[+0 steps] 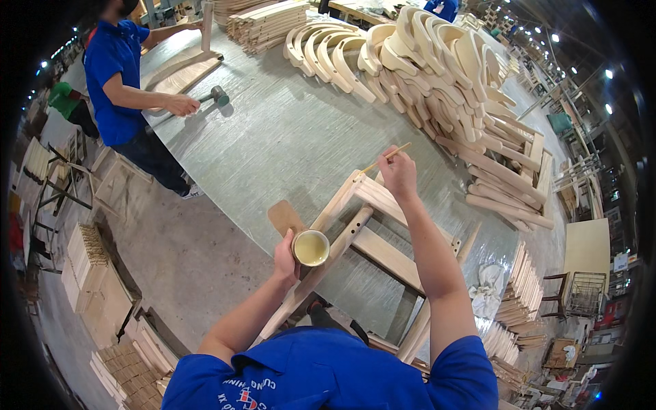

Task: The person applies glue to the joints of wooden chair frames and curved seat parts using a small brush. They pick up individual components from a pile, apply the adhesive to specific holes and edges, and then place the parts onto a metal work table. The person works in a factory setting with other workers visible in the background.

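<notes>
My left hand is wrapped around a small round cup of pale yellow liquid, which looks like glue. A flat brown paddle-shaped piece juts out beside the cup; whether my fingers also hold it, I cannot tell. Between the fingers of my right hand is a thin wooden stick, its lower tip close to the corner of a wooden frame. The frame has pale legs and rails with dark drilled holes, and it lies on the table below my hands.
Curved wooden parts are piled at the far right of the grey table, with straight legs beside them. Across the table a co-worker holds a mallet and a wooden piece. A crumpled white cloth lies near my right arm.
</notes>
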### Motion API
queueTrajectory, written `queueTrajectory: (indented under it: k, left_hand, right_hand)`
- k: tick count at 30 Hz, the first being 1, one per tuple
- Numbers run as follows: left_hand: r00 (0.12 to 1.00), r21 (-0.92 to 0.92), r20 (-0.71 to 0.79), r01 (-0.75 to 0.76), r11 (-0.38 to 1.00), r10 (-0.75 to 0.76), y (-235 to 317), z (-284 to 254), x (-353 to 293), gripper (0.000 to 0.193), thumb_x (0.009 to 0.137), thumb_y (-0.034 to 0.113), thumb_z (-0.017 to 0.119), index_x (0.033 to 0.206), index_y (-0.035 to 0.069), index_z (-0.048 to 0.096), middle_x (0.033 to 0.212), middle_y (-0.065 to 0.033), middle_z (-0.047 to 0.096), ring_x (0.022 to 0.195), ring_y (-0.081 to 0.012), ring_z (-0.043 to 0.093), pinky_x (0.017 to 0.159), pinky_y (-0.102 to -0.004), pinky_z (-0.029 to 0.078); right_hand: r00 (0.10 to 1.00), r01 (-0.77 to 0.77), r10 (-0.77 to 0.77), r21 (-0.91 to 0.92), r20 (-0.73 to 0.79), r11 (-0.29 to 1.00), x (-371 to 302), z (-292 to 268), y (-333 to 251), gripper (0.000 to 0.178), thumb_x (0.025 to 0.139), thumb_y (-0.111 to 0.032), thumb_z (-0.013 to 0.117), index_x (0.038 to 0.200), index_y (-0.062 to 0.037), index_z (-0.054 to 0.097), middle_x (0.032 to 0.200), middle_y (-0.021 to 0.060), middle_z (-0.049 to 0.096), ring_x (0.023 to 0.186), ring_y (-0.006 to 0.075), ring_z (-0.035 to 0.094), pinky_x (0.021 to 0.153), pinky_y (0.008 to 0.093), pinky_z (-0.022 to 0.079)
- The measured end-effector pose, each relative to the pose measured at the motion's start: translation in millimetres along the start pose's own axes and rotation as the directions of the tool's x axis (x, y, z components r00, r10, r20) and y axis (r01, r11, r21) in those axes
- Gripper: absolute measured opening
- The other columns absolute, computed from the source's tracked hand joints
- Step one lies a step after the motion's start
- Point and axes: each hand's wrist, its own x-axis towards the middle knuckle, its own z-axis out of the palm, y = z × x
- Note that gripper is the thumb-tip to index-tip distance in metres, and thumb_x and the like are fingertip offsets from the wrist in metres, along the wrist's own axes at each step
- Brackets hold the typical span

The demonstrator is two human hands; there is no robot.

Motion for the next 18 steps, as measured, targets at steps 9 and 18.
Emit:
queueTrajectory:
  k: [9, 18]
  left_hand:
    - [1.000, -0.066, -0.015, 0.012, 0.998, -0.013, -6, -9, 9, 0.042, 0.096, 0.038, 0.038, 0.104, 0.001, 0.057, 0.099, -0.0115, 0.064, 0.091, -0.0227, 0.063, 0.083, -0.0356, 0.050]
    - [1.000, -0.044, -0.015, 0.007, 0.999, -0.008, -3, -1, 3, 0.041, 0.096, 0.037, 0.041, 0.104, 0.001, 0.057, 0.100, -0.0099, 0.064, 0.091, -0.0203, 0.062, 0.084, -0.0335, 0.049]
  right_hand:
    - [0.992, 0.077, -0.064, -0.119, 0.107, 0.990, -2, 16, 6, 0.011, 0.079, -0.019, 0.057, 0.076, -0.0087, 0.061, 0.066, 0.0092, 0.061, 0.068, 0.0279, 0.060, 0.060, 0.0422, 0.045]
    - [0.979, 0.127, -0.088, -0.212, 0.183, 0.969, 1, 11, 11, 0.015, 0.081, -0.024, 0.056, 0.076, -0.0103, 0.062, 0.065, 0.0056, 0.060, 0.071, 0.0241, 0.058, 0.065, 0.0410, 0.042]
